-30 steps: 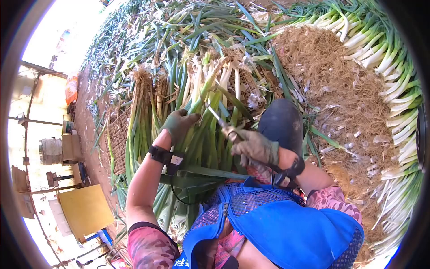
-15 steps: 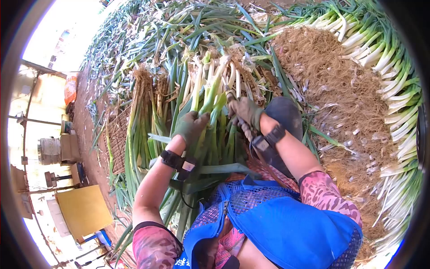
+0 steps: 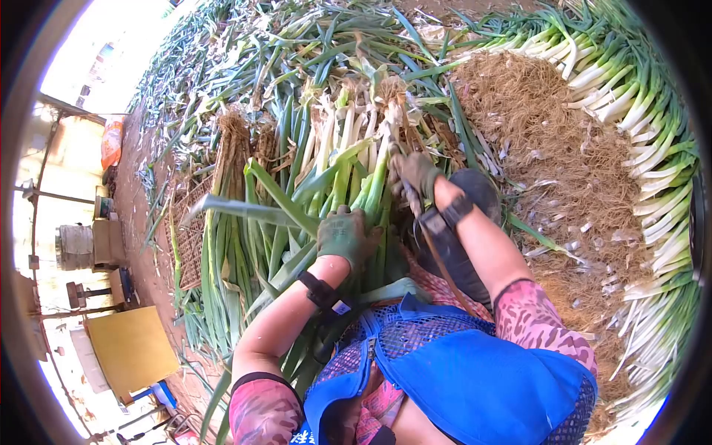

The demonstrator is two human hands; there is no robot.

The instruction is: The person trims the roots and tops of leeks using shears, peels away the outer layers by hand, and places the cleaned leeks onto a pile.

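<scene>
My gloved left hand (image 3: pixel 345 236) is closed over the green stalk of a long green onion (image 3: pixel 377 182), its back turned up toward me. That onion's white end and roots point away from me, beside several other onions in the pile (image 3: pixel 341 156). My gloved right hand (image 3: pixel 417 176) is wrapped around a slim, dark, tube-like tool (image 3: pixel 409 196), which lies close to the onion's white part. A brown hose or cord (image 3: pixel 437 259) runs from near it toward my lap. My right palm and part of the tool are hidden.
Trimmed leaves (image 3: pixel 297 44) are heaped beyond my hands. Root and skin waste (image 3: pixel 549 141) covers the ground on the right, bordered by a curved row of white-stemmed onions (image 3: pixel 660 178). A woven basket (image 3: pixel 194 252) is at left, near a yellow board (image 3: pixel 133 348). My dark-clad knee (image 3: pixel 475 196) is beside my right hand.
My left hand has moved right and nearer to me, and leaves now stick out leftward above it. A rooted onion end now shows in front of my right hand, which has shifted slightly.
</scene>
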